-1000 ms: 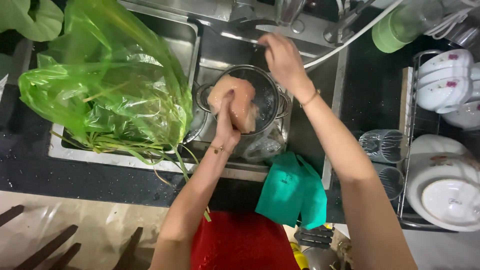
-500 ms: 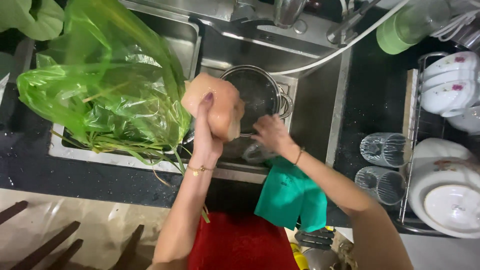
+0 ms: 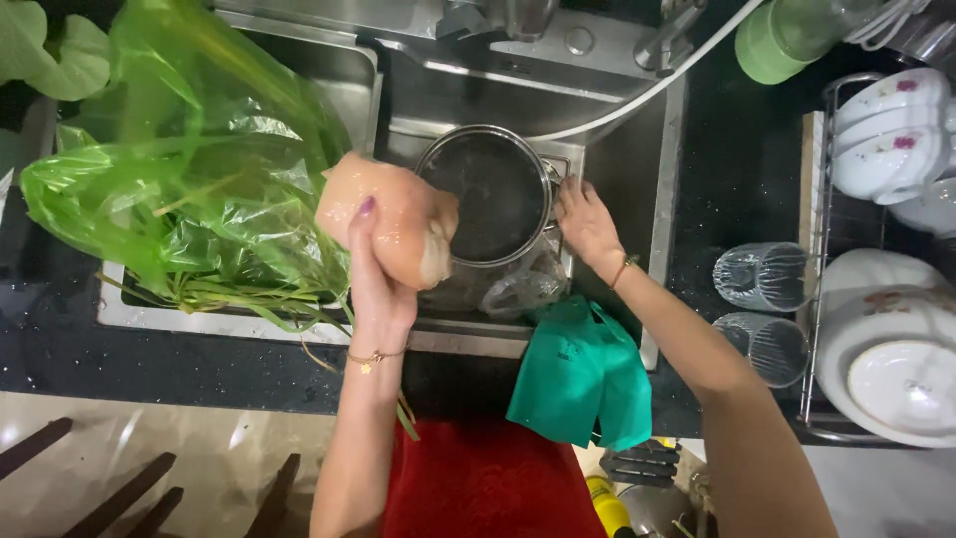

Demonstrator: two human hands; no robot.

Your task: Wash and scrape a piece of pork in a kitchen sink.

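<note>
Dark speckled stone runs round a steel sink (image 3: pixel 657 179) set into the table (image 3: pixel 60 339), and over the sink's near edge the left hand (image 3: pixel 373 279) is raised, fingers curled and closed round a pale pink piece of raw meat (image 3: pixel 393 224), thumb up its near face; the piece is clear of the sink and overlaps the left rim of a round steel pot (image 3: pixel 485 194). That pot stands in the right basin, dark inside, with a white hose (image 3: pixel 647 90) curving down to it from the tap area. The right hand (image 3: pixel 586 221) is lower, at the pot's right side, fingers bent against the rim or its handle; whether it really grips I cannot tell from here. Crumpled clear plastic (image 3: pixel 523 289) lies just in front of the pot. Left of the meat, a big green plastic bag (image 3: pixel 189 189) full of leafy stalks fills the left basin and spills over its front edge, touching or nearly touching the raised wrist, so that side is crowded. A teal cloth (image 3: pixel 583 374) hangs over the table's front edge between the two forearms. To the right, well apart from the pot, two upturned glasses (image 3: pixel 762 304) stand beside a wire rack of white bowls and plates (image 3: pixel 886 249), with a strip of bare dark stone between sink and glasses.
</note>
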